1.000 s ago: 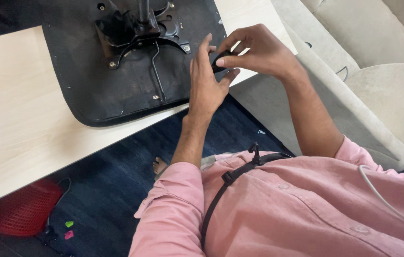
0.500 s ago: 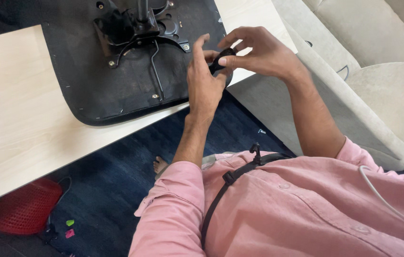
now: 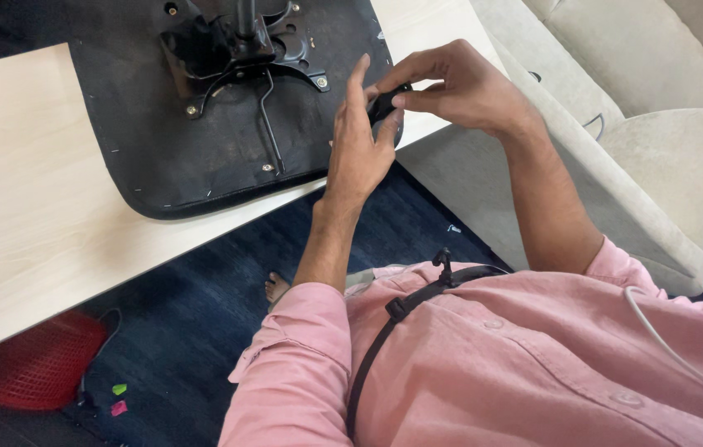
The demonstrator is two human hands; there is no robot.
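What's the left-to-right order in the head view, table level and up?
Pale wooden table → black upturned chair seat → black metal mechanism on it → left hand → small black part pinched by both hands → right hand → beige sofa.
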